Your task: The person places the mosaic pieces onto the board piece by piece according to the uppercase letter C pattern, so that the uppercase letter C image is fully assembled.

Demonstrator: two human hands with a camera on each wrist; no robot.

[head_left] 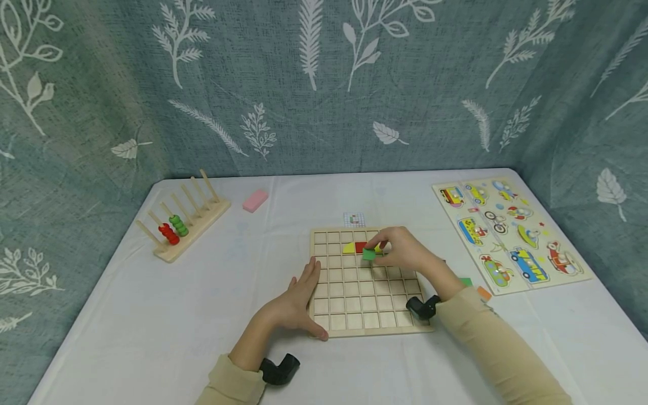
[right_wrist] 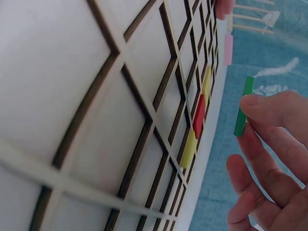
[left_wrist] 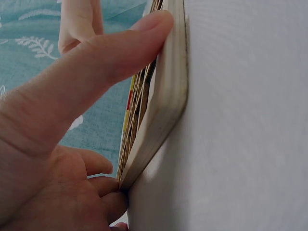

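White tabletop (head_left: 152,315) carries the grid board (head_left: 354,315), steadied by the flat left hand (head_left: 296,306), while the right hand (head_left: 405,250) pinches by its edges a thin, light, stiff green tile (head_left: 369,254) above it.

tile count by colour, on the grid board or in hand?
green tile: 1, pinched in the right hand above the board
red tile: 1, in the board
yellow tiles: 2, either side of the red one
total: 4
The left hand steadies the board's edge.
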